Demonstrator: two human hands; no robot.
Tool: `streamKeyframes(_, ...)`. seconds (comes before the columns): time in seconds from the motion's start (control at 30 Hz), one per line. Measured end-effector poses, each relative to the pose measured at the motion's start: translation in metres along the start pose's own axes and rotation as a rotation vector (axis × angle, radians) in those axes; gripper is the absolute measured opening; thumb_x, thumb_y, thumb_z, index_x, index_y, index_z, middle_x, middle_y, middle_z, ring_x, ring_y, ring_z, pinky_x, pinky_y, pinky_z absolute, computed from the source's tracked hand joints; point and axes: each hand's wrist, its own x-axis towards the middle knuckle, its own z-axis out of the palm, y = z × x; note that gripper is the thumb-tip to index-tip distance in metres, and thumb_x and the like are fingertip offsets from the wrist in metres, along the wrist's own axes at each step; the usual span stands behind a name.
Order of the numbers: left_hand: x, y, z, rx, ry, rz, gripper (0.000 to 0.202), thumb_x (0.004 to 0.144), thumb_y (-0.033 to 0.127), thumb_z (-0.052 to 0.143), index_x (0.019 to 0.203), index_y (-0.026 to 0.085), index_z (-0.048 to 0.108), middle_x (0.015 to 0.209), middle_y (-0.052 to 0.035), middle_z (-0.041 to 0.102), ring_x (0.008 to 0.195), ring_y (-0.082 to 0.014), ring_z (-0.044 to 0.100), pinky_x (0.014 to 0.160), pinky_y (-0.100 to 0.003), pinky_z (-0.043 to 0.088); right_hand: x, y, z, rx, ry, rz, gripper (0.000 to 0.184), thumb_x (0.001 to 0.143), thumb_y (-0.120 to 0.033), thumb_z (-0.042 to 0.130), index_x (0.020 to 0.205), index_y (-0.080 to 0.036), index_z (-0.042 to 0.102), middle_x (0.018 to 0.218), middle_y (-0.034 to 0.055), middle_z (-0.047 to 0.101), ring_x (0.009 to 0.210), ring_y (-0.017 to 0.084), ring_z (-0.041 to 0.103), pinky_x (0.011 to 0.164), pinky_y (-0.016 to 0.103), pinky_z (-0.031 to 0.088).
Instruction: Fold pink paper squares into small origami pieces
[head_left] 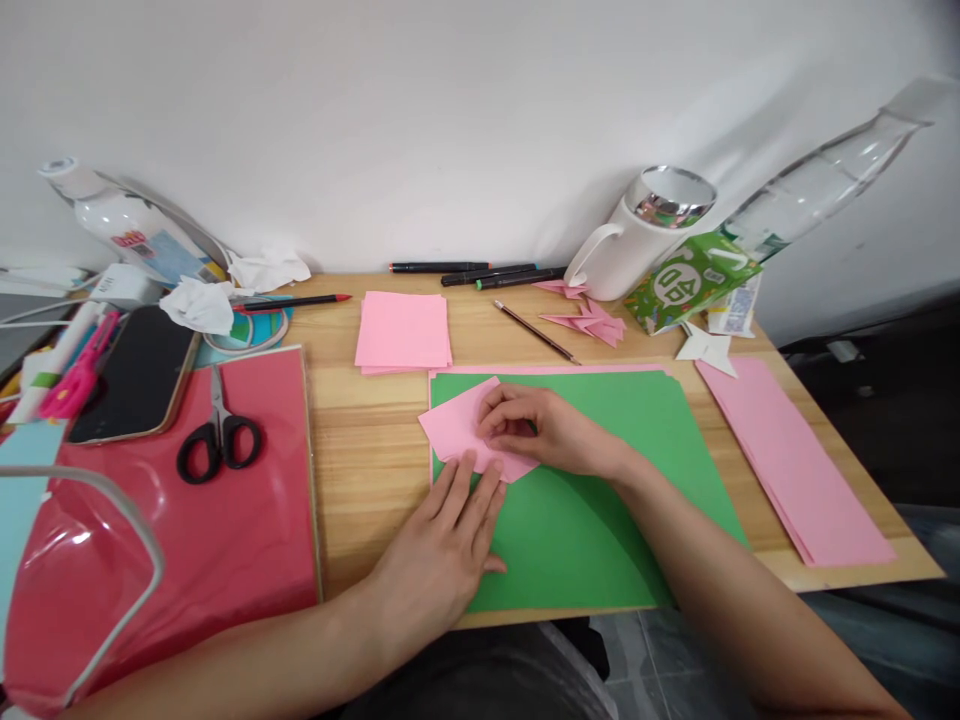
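A folded sheet of pink paper (454, 418) lies at a slant on the green sheet (592, 500), near its left edge. My left hand (442, 540) rests with its fingers stretched out, the tips pressing on the paper's near edge. Over the paper's right part, my right hand (532, 425) has its fingers curled and closed at the paper. Its fingertips partly hide that side, so the fold beneath them is not visible.
Behind the hands is a stack of pink squares (403, 332), beside a pencil (536, 332) and folded pink shapes (589, 322). Scissors (217, 435) lie on a red folder (247, 540) at left. Pink strips (795, 460), a white mug (622, 245) and a green box (694, 280) stand right.
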Motion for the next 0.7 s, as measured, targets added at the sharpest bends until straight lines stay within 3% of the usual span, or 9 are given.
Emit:
streamKeyframes(0.37, -0.0001, 0.0013, 0.0007, -0.017, -0.035, -0.026, 0.063, 0.09, 0.051, 0.045, 0.129, 0.0, 0.049, 0.138, -0.0216, 0.045, 0.128, -0.0344, 0.043, 0.107, -0.046, 0.029, 0.0017, -0.0023, 0.0019, -0.01, 0.029, 0.013, 0.006, 0.081, -0.012, 0.061, 0.08, -0.015, 0.065, 0.091, 0.0066, 0.06, 0.086, 0.017, 0.058, 0.079, 0.03, 0.046)
streamKeyframes(0.7, 0.0015, 0.0015, -0.0004, -0.06, -0.053, -0.045, 0.06, 0.09, 0.05, 0.046, 0.128, 0.005, 0.048, 0.138, -0.0234, 0.045, 0.128, -0.0352, 0.042, 0.106, -0.047, 0.03, 0.0035, -0.002, 0.0061, 0.006, 0.071, 0.068, 0.005, 0.08, -0.017, 0.062, 0.077, -0.015, 0.066, 0.087, 0.0055, 0.06, 0.074, 0.014, 0.056, 0.066, 0.026, 0.045)
